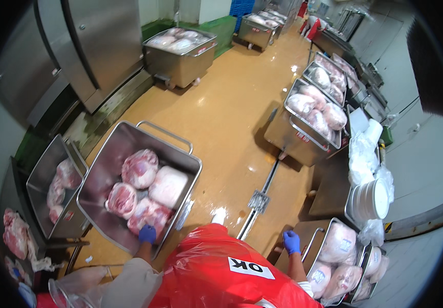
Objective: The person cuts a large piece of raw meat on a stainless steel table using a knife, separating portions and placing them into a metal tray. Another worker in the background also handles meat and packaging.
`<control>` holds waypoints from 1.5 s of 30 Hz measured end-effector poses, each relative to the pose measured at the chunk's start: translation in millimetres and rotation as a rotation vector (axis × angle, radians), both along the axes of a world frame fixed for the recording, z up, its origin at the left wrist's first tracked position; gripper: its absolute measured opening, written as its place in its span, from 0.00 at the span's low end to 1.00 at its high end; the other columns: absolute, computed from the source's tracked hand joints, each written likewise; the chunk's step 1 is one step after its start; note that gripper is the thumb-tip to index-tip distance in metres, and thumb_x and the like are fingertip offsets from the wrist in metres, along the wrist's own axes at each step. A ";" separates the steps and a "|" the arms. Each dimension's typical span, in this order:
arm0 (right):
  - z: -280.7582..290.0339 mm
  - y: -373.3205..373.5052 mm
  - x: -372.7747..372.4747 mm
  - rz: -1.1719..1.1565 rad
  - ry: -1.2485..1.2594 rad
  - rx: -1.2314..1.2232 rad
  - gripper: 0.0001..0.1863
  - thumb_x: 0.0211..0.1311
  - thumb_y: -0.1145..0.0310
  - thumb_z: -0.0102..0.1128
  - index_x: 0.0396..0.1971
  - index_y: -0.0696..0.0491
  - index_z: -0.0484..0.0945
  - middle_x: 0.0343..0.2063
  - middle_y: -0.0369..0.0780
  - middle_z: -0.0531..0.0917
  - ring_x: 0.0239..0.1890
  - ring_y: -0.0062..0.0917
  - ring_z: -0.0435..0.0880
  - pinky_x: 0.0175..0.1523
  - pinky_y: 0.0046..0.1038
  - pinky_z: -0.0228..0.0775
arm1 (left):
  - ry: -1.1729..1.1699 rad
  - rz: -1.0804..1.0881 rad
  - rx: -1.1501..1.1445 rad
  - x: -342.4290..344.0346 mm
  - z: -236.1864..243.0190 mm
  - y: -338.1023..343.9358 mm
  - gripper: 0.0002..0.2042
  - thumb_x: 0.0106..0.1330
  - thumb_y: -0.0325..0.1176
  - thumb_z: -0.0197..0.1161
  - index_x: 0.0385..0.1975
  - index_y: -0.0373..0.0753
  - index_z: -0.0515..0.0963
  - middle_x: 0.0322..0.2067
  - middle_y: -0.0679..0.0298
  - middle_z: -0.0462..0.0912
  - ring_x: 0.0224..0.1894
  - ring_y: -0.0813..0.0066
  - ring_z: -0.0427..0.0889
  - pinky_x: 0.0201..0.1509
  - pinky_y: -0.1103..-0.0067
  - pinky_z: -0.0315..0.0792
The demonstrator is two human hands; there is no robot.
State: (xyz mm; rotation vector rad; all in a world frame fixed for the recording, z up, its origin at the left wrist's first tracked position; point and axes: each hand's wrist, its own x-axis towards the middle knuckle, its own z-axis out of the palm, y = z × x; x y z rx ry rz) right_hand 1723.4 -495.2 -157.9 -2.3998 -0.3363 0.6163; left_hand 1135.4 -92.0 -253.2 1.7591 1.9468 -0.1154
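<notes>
**Meat transfer: loading in progress**

My left hand [147, 233] grips a wrapped meat cut [147, 214] in the tilted steel bin [103, 169]; my right hand [292, 241] hangs released above the near cart [311, 241]. Four cuts loaded, I judge; farther carts [303, 138] remain full

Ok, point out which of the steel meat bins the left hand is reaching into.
The tilted steel bin at lower left, where the left hand touches bare meat cuts.

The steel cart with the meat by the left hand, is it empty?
No, the steel cart holds several pink meat pieces, and the left hand touches one.
</notes>
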 end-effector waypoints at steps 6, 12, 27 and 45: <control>35.1 3.0 51.2 0.026 0.096 -0.372 0.14 0.68 0.62 0.64 0.33 0.59 0.88 0.34 0.46 0.91 0.31 0.29 0.88 0.40 0.36 0.84 | 0.109 -0.399 0.163 118.1 -61.7 92.6 0.18 0.73 0.46 0.56 0.42 0.36 0.86 0.42 0.44 0.89 0.47 0.44 0.88 0.56 0.58 0.81; 2.1 61.5 145.1 0.001 0.182 -0.406 0.13 0.68 0.63 0.63 0.33 0.59 0.87 0.30 0.46 0.89 0.28 0.29 0.87 0.36 0.35 0.82 | -0.044 -0.838 0.484 252.8 -29.2 240.3 0.14 0.72 0.42 0.63 0.39 0.36 0.85 0.39 0.49 0.89 0.42 0.49 0.88 0.51 0.60 0.82; -79.5 462.6 533.4 0.169 0.291 0.069 0.13 0.68 0.66 0.61 0.32 0.60 0.84 0.21 0.44 0.84 0.20 0.29 0.83 0.28 0.31 0.76 | -0.076 0.175 -0.229 379.0 55.0 294.3 0.25 0.70 0.54 0.59 0.42 0.34 0.89 0.47 0.44 0.89 0.52 0.44 0.88 0.59 0.58 0.79; -49.8 1088.9 569.6 0.983 0.001 -0.331 0.22 0.65 0.51 0.62 0.42 0.56 0.90 0.41 0.52 0.91 0.48 0.49 0.91 0.56 0.40 0.82 | -0.305 0.655 0.097 485.8 -21.3 604.8 0.20 0.69 0.48 0.62 0.35 0.33 0.86 0.38 0.43 0.89 0.45 0.41 0.88 0.52 0.56 0.80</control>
